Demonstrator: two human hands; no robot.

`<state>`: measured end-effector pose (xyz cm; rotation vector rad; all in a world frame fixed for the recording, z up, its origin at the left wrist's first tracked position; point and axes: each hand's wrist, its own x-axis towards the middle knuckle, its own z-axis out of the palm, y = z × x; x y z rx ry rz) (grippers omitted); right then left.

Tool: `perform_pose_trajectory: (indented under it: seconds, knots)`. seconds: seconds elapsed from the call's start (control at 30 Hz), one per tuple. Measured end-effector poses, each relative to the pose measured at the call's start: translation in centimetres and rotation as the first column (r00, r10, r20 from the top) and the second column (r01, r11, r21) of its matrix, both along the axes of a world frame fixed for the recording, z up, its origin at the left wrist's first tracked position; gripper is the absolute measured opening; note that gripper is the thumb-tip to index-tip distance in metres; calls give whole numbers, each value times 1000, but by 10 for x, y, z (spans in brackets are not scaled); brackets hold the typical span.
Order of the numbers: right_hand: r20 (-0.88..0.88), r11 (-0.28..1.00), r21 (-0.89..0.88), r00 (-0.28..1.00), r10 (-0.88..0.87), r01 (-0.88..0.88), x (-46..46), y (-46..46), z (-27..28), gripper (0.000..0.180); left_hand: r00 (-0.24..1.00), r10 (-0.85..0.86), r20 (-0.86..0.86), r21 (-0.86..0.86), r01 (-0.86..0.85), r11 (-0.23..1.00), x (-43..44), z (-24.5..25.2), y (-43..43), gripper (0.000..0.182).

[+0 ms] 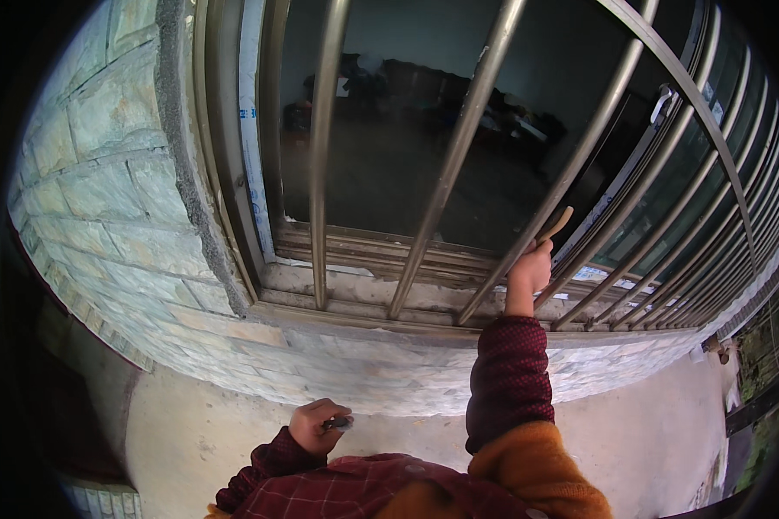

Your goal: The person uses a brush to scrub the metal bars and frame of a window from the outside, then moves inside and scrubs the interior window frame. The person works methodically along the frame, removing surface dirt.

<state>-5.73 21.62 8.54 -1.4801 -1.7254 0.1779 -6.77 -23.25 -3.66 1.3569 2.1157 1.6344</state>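
My right hand (pixel 531 269) reaches between the metal window bars (pixel 451 165), its arm stretched forward over the sill. It grips a small brush-like tool (pixel 560 224) with a tan, wooden-looking edge and a dark side; the fingers hide the rest. The tool is beside one bar, in front of the dark window pane (pixel 389 149). Lower down, close to my body, my left hand (pixel 315 425) is closed around a small dark object (pixel 337 423). Only its end shows, so I cannot tell its kind.
A stone-tiled wall (pixel 113 188) runs left of and below the window. The dusty window sill (pixel 363 285) lies behind the bars. A flat curved metal strip (pixel 694 91) crosses them at right. A white window handle (pixel 661 104) is inside. Concrete floor (pixel 188 434) lies below.
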Motion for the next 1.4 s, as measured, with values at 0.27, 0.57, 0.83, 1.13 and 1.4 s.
perform_pose_trajectory:
  seconds: [0.27,0.57,0.83,1.13,1.4]
  knots:
    - [84,990,-57,988,132,-128,-5,-4,-21,34,994,35,103,-43,-31,999,-16,-18,-3,15]
    - [-722,506,45,322,612,-861,-26,-33,-36,22,979,-203,5,57,203,978,-23,-13,33,19]
    - [6,887,226,911,412,-402,-4,-27,-21,25,999,-23,41,-93,27,995,-23,-25,4,20]
    - [-603,358,132,212,769,-924,-43,-52,-34,15,983,-173,-58,-12,173,985,-15,-13,31,19]
    - [-414,678,195,567,712,-709,8,-23,-34,14,1000,19,0,-81,-19,997,-7,-19,9,19]
